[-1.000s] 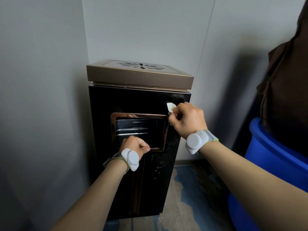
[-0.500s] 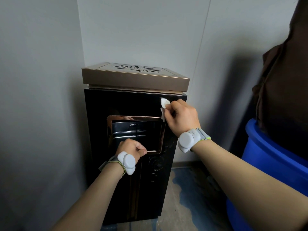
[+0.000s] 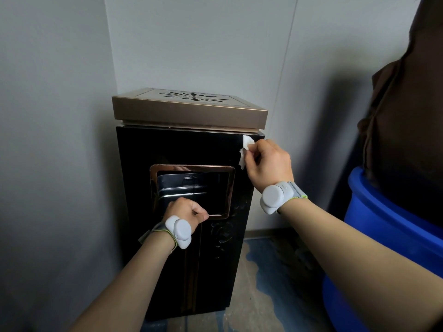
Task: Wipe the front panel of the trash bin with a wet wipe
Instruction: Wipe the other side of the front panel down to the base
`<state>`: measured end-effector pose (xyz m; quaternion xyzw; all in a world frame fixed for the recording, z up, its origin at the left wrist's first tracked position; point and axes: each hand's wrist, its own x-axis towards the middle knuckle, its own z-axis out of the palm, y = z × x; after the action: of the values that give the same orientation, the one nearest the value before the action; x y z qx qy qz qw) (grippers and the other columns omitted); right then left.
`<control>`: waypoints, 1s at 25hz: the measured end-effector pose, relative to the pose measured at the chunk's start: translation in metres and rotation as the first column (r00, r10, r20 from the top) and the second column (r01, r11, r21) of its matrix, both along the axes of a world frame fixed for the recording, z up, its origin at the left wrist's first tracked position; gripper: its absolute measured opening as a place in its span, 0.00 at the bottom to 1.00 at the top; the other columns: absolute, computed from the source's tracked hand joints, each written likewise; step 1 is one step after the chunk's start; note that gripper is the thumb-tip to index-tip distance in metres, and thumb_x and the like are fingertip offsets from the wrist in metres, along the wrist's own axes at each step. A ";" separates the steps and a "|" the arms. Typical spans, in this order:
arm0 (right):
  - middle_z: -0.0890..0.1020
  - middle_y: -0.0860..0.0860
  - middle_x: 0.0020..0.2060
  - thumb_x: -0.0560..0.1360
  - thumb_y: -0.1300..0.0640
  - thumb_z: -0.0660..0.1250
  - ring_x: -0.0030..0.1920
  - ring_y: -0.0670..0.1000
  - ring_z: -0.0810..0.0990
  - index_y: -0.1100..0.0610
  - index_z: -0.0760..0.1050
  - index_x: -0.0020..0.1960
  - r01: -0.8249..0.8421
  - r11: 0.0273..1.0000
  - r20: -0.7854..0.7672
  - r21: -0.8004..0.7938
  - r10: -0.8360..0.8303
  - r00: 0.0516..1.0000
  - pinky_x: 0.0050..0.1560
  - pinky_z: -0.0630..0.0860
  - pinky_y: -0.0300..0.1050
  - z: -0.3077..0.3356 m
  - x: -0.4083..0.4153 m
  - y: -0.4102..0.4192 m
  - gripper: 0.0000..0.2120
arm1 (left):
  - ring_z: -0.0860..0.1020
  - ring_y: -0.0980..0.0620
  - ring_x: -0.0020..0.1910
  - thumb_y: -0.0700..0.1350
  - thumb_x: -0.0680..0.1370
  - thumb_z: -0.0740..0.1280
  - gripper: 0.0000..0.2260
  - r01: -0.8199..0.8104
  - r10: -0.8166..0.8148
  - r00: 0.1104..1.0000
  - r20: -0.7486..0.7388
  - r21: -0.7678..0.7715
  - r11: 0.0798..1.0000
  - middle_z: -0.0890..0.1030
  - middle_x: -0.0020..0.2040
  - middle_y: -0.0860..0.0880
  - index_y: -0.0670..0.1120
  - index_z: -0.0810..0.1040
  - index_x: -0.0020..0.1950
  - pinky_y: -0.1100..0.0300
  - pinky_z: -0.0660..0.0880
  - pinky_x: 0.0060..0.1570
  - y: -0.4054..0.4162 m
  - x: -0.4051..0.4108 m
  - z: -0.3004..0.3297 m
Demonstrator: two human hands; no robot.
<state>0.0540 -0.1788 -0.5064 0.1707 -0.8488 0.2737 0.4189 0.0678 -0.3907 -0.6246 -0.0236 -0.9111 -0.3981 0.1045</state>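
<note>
Black and glossy, the trash bin [image 3: 187,212] stands upright in the corner of a room with pale grey walls, and we look down on it from head height. A bronze-coloured metal lid [image 3: 189,111] with a cut-out starburst pattern caps the top. Set into the front panel [image 3: 177,149] is a rectangular opening with a bronze frame [image 3: 191,191], and a dark inner container shows through it.

Our right hand [image 3: 268,164] is up at the panel's top right corner, just under the lid. Its fingers and thumb are curled together, pinching a crumpled white wet wipe [image 3: 245,149] and holding it against the black surface near the bin's right edge.

Our left hand [image 3: 184,212] is lower, at the bottom edge of the framed opening. Its fingers are curled over that lower rim and the thumb lies along the frame, so the hand grips the edge of the opening.

Each wrist wears a pale grey band with a rounded device on it.

To the right stands a large blue plastic barrel [image 3: 388,236] with dark brown material [image 3: 407,116] rising out of it. A worn floor [image 3: 263,295] with patches of blue paint runs beneath the bin.
</note>
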 end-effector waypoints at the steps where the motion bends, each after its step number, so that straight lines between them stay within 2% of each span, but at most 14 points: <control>1: 0.79 0.54 0.41 0.77 0.56 0.68 0.39 0.60 0.76 0.58 0.76 0.44 0.002 1.000 0.000 -0.003 -0.002 1.000 0.38 0.65 0.44 0.000 0.000 0.001 0.07 | 0.82 0.61 0.42 0.48 0.73 0.75 0.02 -0.002 0.002 1.000 0.002 -0.001 1.000 0.85 0.39 0.59 0.53 0.87 0.41 0.66 0.77 0.48 0.000 0.000 0.000; 7: 0.80 0.53 0.40 0.77 0.56 0.68 0.38 0.58 0.77 0.58 0.76 0.43 0.032 0.999 -0.004 -0.016 -0.032 0.999 0.39 0.64 0.42 -0.002 -0.002 0.012 0.06 | 0.81 0.64 0.40 0.49 0.72 0.76 0.03 -0.016 0.016 1.000 0.004 0.004 1.000 0.83 0.36 0.62 0.55 0.86 0.39 0.75 0.70 0.40 0.000 0.000 0.000; 13: 0.78 0.46 0.38 0.77 0.55 0.68 0.36 0.54 0.77 0.56 0.75 0.42 0.048 0.997 -0.001 -0.055 -0.048 0.999 0.39 0.69 0.43 -0.003 0.000 0.023 0.07 | 0.81 0.63 0.41 0.48 0.72 0.76 0.02 -0.018 0.018 1.000 0.008 0.007 1.000 0.84 0.36 0.61 0.54 0.87 0.39 0.72 0.73 0.43 0.001 -0.001 0.000; 18: 0.79 0.50 0.36 0.76 0.56 0.71 0.36 0.54 0.77 0.57 0.76 0.41 -0.081 0.996 -0.049 0.041 0.083 0.995 0.38 0.74 0.46 -0.008 0.010 0.006 0.07 | 0.81 0.63 0.42 0.48 0.73 0.75 0.02 -0.011 0.012 1.000 0.006 -0.018 1.000 0.84 0.39 0.60 0.52 0.87 0.41 0.68 0.76 0.47 0.001 -0.001 0.002; 25: 0.80 0.55 0.39 0.77 0.57 0.72 0.38 0.57 0.78 0.61 0.81 0.46 -0.193 0.972 -0.043 0.135 0.200 0.979 0.37 0.75 0.47 -0.008 0.008 -0.020 0.07 | 0.81 0.64 0.40 0.48 0.73 0.75 0.02 -0.013 0.013 1.000 0.010 -0.009 1.000 0.83 0.35 0.62 0.53 0.87 0.40 0.67 0.77 0.46 0.000 -0.003 -0.001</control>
<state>0.0619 -0.1992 -0.5143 0.2885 -0.8316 0.2530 0.4016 0.0644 -0.3903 -0.6255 -0.0165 -0.9135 -0.3934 0.1025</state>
